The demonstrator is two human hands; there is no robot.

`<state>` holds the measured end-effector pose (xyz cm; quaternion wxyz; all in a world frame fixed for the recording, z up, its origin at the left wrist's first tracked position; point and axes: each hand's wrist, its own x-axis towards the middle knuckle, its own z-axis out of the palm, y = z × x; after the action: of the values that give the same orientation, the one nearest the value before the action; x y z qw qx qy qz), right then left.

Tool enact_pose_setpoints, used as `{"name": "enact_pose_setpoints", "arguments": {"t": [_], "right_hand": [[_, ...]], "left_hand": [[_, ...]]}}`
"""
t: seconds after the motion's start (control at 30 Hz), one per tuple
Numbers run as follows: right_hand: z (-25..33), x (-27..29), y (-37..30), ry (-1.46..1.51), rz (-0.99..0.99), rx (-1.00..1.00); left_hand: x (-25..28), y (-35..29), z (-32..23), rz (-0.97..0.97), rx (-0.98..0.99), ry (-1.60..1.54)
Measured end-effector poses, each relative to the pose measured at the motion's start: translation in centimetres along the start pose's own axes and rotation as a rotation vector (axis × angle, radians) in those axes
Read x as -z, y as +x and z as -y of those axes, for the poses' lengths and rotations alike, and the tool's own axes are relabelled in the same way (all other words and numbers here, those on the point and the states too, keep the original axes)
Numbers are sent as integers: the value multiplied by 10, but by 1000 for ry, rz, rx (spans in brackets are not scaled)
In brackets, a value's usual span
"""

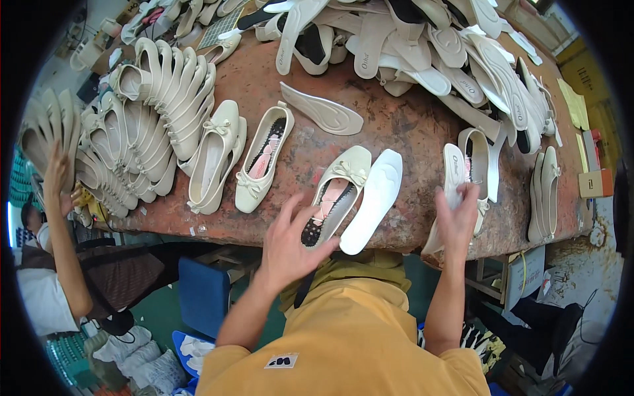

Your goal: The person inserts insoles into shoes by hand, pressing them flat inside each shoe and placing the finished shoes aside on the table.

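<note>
My left hand (290, 241) is spread open at the table's near edge, its fingers touching the heel end of a cream flat shoe with a bow (337, 191). A white insole (375, 198) lies right beside that shoe, its heel overhanging the edge. My right hand (459, 214) grips another white insole (452, 173) near the edge, next to a cream shoe (477, 165) lying there.
The worn brown table (396, 125) carries rows of cream shoes (165, 105) at the left, two more shoes (238, 155) in the middle, a loose insole (323, 112), and a heap of insoles (429, 46) at the back. Another person's hand (56, 175) reaches shoes at far left.
</note>
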<state>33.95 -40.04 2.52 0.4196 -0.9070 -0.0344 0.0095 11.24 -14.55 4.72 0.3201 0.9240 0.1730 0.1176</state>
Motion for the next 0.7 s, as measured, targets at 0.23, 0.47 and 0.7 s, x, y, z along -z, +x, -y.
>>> {"name": "enact_pose_setpoints", "arguments": {"t": [0.23, 0.47, 0.7], "right_hand": [[2, -116, -65, 503, 321, 104], [56, -67, 86, 648, 126, 408], [54, -3, 13, 70, 854, 842]], "left_hand": [[-34, -36, 33, -165, 271, -235], [1, -14, 64, 70, -99, -202], [-4, 0, 34, 72, -100, -277]]}}
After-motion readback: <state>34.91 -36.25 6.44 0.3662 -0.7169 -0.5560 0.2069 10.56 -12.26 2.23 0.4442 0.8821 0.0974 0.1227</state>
